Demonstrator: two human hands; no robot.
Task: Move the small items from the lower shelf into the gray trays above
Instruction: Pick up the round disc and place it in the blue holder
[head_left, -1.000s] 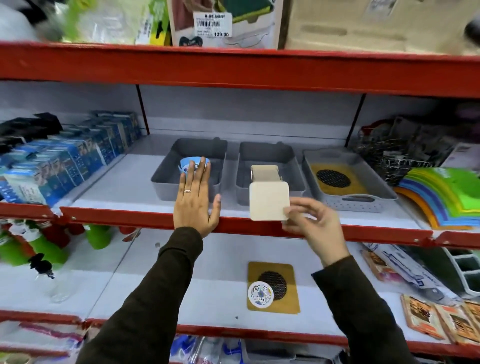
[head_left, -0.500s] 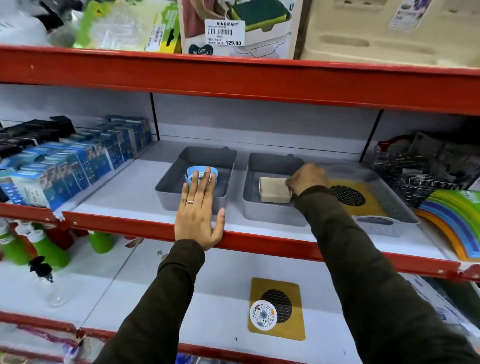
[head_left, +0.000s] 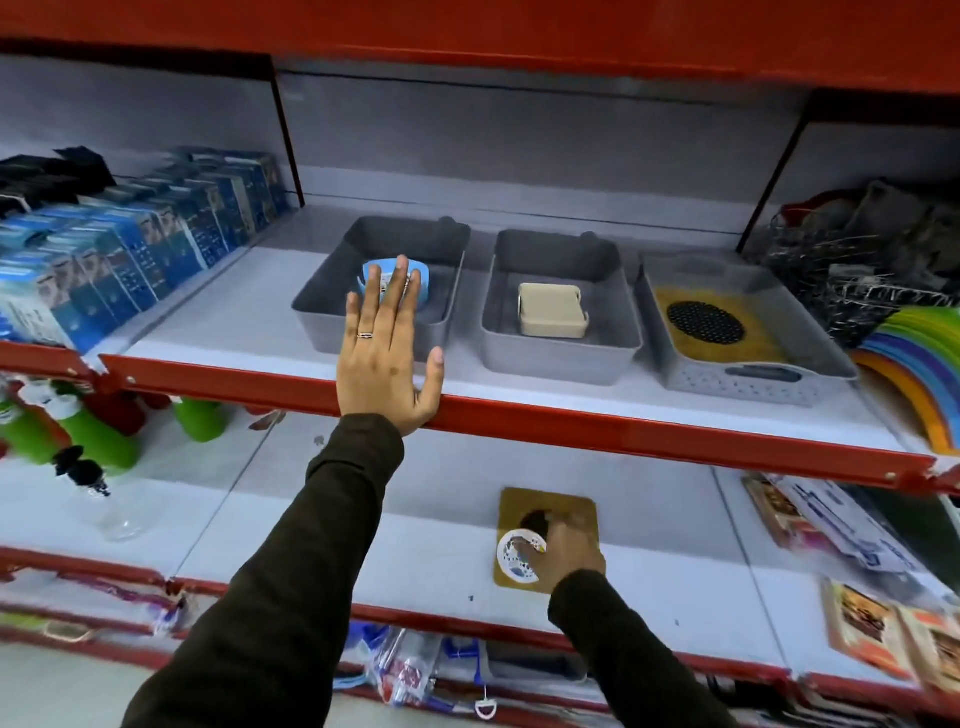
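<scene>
Your right hand (head_left: 563, 553) reaches the lower shelf (head_left: 363, 525), its fingers (head_left: 535, 545) curling over the small white round disc (head_left: 514, 555) that lies on the yellow square mat (head_left: 582, 506); blur hides whether they have closed on it. Your left hand (head_left: 387, 348) rests open and flat on the upper shelf edge, against the left gray tray (head_left: 322, 317). The disc looks light, thin and stiff: pinch it by the rim. The mat appears flat and flexible; lift it at a corner.
</scene>
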